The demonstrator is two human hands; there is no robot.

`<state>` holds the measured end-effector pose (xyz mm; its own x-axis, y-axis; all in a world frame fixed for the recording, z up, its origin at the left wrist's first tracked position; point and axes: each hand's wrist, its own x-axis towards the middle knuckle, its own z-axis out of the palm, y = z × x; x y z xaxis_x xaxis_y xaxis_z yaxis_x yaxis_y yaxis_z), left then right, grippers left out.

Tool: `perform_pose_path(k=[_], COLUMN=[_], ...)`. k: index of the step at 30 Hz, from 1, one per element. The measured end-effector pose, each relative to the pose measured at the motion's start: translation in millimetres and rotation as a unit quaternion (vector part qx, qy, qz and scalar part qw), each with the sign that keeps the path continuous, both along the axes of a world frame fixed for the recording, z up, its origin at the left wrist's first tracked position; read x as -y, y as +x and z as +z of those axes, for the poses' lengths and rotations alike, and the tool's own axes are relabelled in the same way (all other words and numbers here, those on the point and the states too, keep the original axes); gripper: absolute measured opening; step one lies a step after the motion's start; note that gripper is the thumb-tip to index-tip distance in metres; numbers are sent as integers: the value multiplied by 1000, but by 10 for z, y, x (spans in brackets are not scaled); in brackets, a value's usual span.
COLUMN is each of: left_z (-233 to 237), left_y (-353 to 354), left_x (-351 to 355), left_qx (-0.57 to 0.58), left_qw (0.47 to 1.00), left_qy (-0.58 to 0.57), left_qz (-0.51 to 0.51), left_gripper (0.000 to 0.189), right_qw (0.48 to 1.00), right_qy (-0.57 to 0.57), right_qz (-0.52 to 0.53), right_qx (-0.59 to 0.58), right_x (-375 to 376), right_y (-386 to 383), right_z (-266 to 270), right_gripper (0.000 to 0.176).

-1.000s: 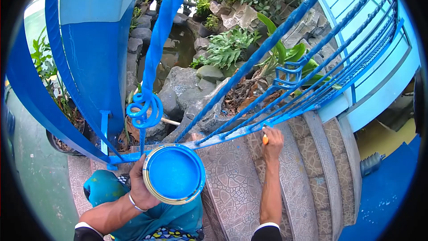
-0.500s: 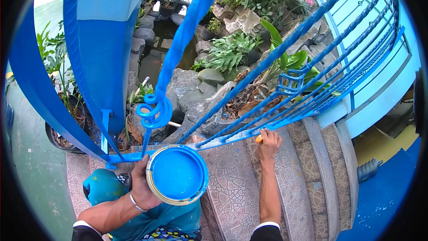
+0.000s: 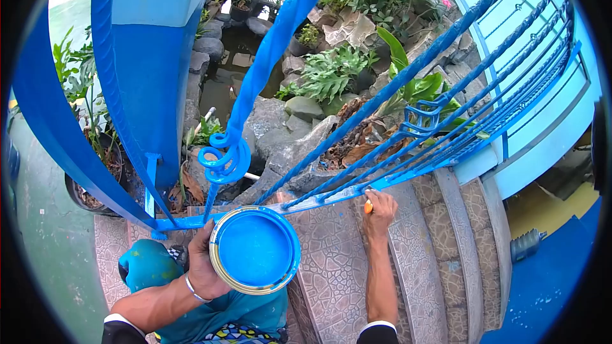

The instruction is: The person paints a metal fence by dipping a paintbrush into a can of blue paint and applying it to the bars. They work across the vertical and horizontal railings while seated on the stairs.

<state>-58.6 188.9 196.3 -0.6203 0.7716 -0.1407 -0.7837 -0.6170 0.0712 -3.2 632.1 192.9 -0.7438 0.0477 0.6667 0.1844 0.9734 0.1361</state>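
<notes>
My left hand (image 3: 205, 266) grips the side of an open tin (image 3: 290, 278) of blue paint (image 3: 256, 246), held level above my knee. My right hand (image 3: 380, 209) is closed round a small orange handle (image 3: 368, 206), just below the railing's bottom rail (image 3: 312, 202); whatever lies beyond the handle is hidden. Twisted blue bars (image 3: 389, 83) rise from that rail, which shows pale, patchy stretches. A bar with a blue scroll (image 3: 224, 160) stands just beyond the tin.
Stone-patterned steps (image 3: 331, 267) curve down to the right. Behind the railing are rocks (image 3: 268, 118), plants (image 3: 335, 73) and a pond (image 3: 239, 67). A blue pillar (image 3: 146, 89) and potted plant (image 3: 95, 165) stand left. A ridged grey object (image 3: 528, 244) lies right of the steps.
My right hand has moved slightly left and down with the orange handle, a little away from the rail. My left hand and the tin have hardly moved.
</notes>
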Motion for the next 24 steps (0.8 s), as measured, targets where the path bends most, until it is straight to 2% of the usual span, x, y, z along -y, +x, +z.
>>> perform_pose_path(k=[5,8,9,11,14,17,21,22,24], left_z=[10,-55,-52,-29,-32,-74,-56,-64,-79], left_y=[-6,3,13,5,14,29,33,44,33], left_x=[10,-3,-7,-11,-29,-33,-35,-28,-20], left_qx=[5,8,9,6,-4,-19,-38,-46,-30], left_qw=[1000,1000,1000,1000,1000,1000,999,999,999], left_qy=[8,5,5,5,-10,-2,-8,-15,-15], left_qz=[-4,4,2,-1,13,9,5,13,14], left_gripper=[74,72,72,71,72,75,75,74,74], right_qw=[996,994,981,920,809,735,788,783,807], right_qy=[-65,-74,-157,-317,-491,-607,-565,-568,-526], right_qz=[56,50,10,-64,-41,-62,-84,-74,-120], right_qx=[17,-58,-112,-223,-321,-297,-230,-242,-241], right_x=[103,35,-13,-174,-561,-888,-1033,-1006,-947], right_y=[181,202,206,116,8,-107,-276,-295,-269], right_z=[16,163,167,111,147,43,-190,-184,-50], right_gripper=[27,22,19,16,23,23,21,21,22])
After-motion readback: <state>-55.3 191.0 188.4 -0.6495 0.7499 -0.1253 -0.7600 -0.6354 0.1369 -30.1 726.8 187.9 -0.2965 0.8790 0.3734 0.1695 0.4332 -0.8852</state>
